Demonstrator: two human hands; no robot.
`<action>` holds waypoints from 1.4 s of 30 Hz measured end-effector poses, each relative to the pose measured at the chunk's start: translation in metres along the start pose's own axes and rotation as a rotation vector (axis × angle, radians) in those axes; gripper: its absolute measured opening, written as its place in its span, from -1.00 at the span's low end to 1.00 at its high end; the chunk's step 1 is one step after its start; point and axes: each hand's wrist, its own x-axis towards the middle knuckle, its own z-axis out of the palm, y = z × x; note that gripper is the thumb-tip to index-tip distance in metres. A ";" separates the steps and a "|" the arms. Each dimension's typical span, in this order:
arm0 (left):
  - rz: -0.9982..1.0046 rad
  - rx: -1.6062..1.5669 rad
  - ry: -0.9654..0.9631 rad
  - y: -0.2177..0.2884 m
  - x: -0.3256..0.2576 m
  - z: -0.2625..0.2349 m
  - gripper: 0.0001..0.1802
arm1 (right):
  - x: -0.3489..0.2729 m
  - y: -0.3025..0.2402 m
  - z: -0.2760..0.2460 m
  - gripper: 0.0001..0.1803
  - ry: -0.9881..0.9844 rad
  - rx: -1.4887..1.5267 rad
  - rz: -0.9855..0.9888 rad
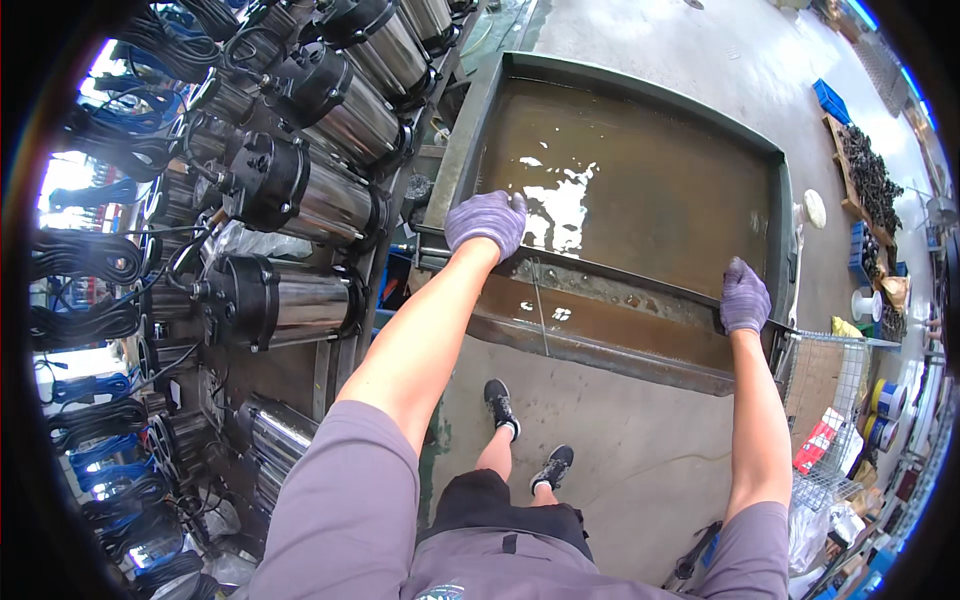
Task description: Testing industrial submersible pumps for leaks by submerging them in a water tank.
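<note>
A large rusty metal tank (460,150) filled with brown water stands in front of me. My left hand (487,222), in a purple glove, rests closed on the tank's near rim at its left end. In a matching glove, my right hand (744,296) grips the same near rim (620,285) at its right end. Both arms are stretched forward. My feet in dark shoes stand on the concrete floor just below the tank.
Several steel submersible pumps (300,190) with black tops and coiled black cables (85,255) lie in rows at my left. A wire basket (835,400) with boxes and tape rolls stands at the right. Crates with dark parts (868,175) sit at the far right.
</note>
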 end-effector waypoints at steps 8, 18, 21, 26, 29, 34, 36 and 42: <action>0.012 -0.067 -0.047 0.013 0.014 -0.013 -0.49 | 0.024 0.003 0.001 -0.35 -0.034 0.010 0.018; 0.022 -0.082 -0.074 0.017 0.013 -0.016 -0.52 | 0.038 0.007 0.002 -0.37 -0.054 -0.011 -0.011; 0.025 -0.133 -0.077 0.004 0.017 -0.015 -0.51 | 0.043 0.002 0.003 -0.39 -0.124 0.011 -0.094; 0.079 -0.232 -0.035 -0.006 0.020 -0.008 -0.53 | 0.041 0.038 0.032 -0.43 -0.117 -0.066 -0.300; 0.106 -0.326 -0.028 -0.012 0.015 -0.006 -0.59 | 0.034 0.013 0.005 -0.46 -0.206 0.014 -0.233; 0.131 -0.475 -0.040 -0.012 0.022 0.011 -0.67 | 0.049 0.021 0.000 -0.49 -0.344 -0.020 -0.173; 0.154 -0.513 -0.014 -0.014 0.024 0.020 -0.68 | 0.052 0.015 -0.008 -0.51 -0.322 -0.322 -0.164; 0.237 -0.552 0.058 -0.012 0.026 0.029 -0.75 | 0.049 -0.047 -0.026 -0.54 -0.360 -0.485 -0.196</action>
